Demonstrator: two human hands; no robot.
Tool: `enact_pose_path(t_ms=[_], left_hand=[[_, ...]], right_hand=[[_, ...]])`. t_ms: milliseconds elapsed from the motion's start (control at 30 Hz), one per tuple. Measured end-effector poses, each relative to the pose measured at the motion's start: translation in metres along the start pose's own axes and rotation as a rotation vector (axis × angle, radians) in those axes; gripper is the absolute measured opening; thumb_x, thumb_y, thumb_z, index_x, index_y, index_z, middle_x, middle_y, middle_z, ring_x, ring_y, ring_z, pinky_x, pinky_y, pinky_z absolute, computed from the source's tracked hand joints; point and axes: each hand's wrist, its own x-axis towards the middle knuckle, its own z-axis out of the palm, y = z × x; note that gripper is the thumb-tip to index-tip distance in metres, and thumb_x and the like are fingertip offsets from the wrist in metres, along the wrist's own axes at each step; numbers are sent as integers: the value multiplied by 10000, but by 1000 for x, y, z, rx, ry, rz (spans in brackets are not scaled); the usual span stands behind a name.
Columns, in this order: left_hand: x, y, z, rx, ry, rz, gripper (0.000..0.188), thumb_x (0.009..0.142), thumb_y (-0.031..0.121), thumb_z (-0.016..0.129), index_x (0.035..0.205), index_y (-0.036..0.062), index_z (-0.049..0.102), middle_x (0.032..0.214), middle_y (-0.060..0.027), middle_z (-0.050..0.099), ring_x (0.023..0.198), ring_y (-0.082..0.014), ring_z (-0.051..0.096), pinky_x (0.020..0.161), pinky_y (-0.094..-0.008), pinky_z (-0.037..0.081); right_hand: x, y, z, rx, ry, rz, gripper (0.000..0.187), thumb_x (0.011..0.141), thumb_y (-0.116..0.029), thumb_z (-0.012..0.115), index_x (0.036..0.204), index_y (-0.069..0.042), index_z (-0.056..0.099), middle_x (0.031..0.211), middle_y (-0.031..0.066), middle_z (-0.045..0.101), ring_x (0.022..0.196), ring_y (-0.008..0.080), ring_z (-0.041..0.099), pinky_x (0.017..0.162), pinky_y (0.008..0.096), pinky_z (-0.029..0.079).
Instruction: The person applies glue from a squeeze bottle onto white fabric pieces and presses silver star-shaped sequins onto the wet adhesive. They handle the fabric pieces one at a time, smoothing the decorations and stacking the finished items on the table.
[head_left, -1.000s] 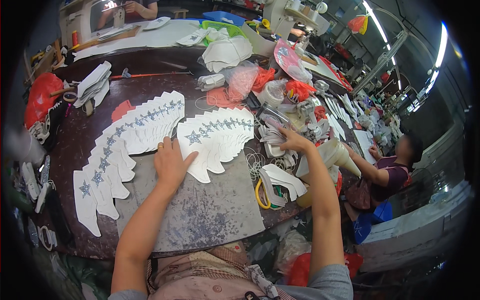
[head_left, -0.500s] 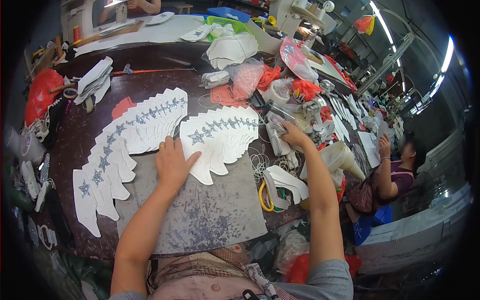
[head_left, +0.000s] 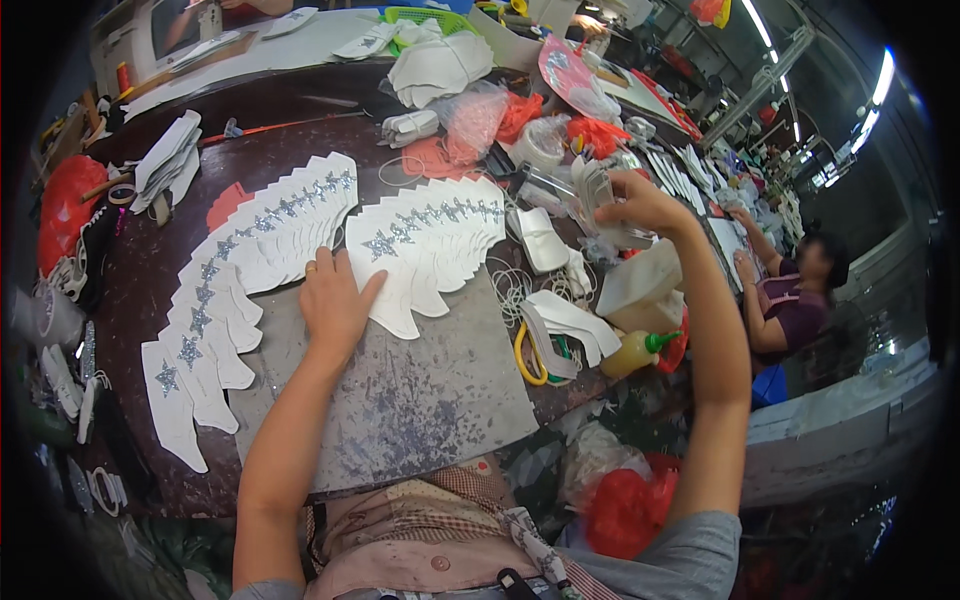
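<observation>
My left hand (head_left: 335, 305) lies flat with fingers spread, on the grey board (head_left: 400, 420) and against the lower edge of the white cut pieces. These pieces, each with a glittery silver star, overlap in two fans: a long curved left fan (head_left: 205, 330) and a shorter right fan (head_left: 430, 240). Off to the right, my right hand (head_left: 645, 205) is closed around a bundle of pale grey-white strips (head_left: 597, 195), raised above the clutter. Its exact make is hard to see. Below it lies a folded white bundle (head_left: 541, 240).
Yellow-handled scissors (head_left: 528, 355) and white curved pieces (head_left: 575, 325) lie right of the board. Beside them stand a white plastic container (head_left: 640, 285) and a yellow green-capped bottle (head_left: 630, 355). Plastic bags (head_left: 475, 120) crowd the back. A co-worker (head_left: 790, 300) is at the far right.
My right hand has moved right and up from beside the folded white bundle, and now holds pale strips. That bundle stays on the table. My left hand keeps its place on the board.
</observation>
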Motion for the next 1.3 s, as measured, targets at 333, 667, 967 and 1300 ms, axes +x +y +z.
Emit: enact_pose_path(t_ms=[333, 667, 967, 1300], left_hand=[[5, -14, 5, -756, 53, -210, 384, 888, 87, 675, 1238, 17, 533, 1041, -140, 666, 949, -262, 654, 834, -358, 497], [12, -36, -202, -1145, -461, 170, 248, 927, 113, 632, 1137, -18, 656, 1036, -53, 684, 984, -123, 626, 909, -276, 471], [-31, -28, -86, -585, -823, 573, 264, 828, 59, 551, 1061, 10, 665, 966, -145, 688, 888, -319, 659, 802, -387, 509], [-86, -32, -84, -497, -528, 498, 271, 807, 25, 585, 1061, 66, 670, 1018, -115, 657, 1007, -316, 605, 941, -455, 433]], right_hand=[[-77, -140, 148, -359, -452, -145, 472, 809, -101, 736, 1216, 2, 519, 1035, 244, 662, 1033, 430, 623, 881, 495, 486], [-56, -79, 209, -340, -163, -152, 765, 776, -211, 812, 1409, -19, 428, 1232, 211, 530, 1077, 388, 565, 914, 423, 471], [-87, -57, 278, -278, 628, -308, 226, 778, -84, 752, 975, -9, 670, 900, 110, 581, 864, 312, 572, 772, 418, 462], [-88, -55, 265, 54, 511, -142, 219, 808, -7, 718, 1002, 9, 617, 955, 145, 615, 888, 307, 619, 804, 369, 493]])
